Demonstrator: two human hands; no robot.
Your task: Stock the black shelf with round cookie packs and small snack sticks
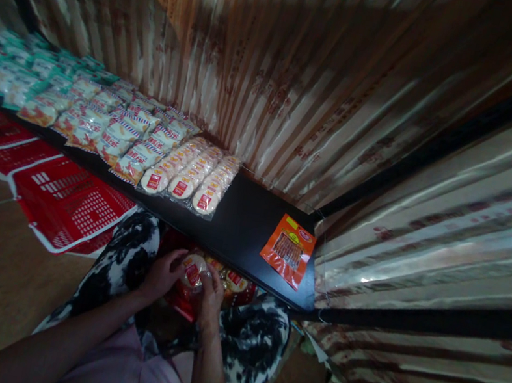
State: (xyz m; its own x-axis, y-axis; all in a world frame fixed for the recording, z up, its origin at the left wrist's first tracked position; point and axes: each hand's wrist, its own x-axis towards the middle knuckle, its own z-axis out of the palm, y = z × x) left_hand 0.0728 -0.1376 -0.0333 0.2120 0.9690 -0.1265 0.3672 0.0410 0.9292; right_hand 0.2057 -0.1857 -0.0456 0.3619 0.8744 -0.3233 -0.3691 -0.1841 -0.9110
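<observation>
At the left end of the black shelf (251,220), the green packets (13,66) stand close together, so a knock there could spread along the row. The striped packets (120,131) beside them reach the front edge; a sleeve brushing past might tip one down onto the red bags (70,202) below. Next come three rows of round packets (181,186), also ending at the front edge, where slick wrap could let the nearest slide off. Just below that edge, between the knees, is the loose round packet (193,271). The left hand (164,274) curves its fingers at its left rim, how firmly I cannot tell; the right hand (212,293) pinches its right side. A loose grip could drop it into the open red bag (181,305) beneath, and a hard squeeze could crack the contents.

As for writing, the striped packets bear red characters, too blurred to read. The round packets carry red labels, illegible here. Near the shelf's right edge, the orange packet (288,250) shows a yellow patch and an oval logo, its lettering unclear.
</observation>
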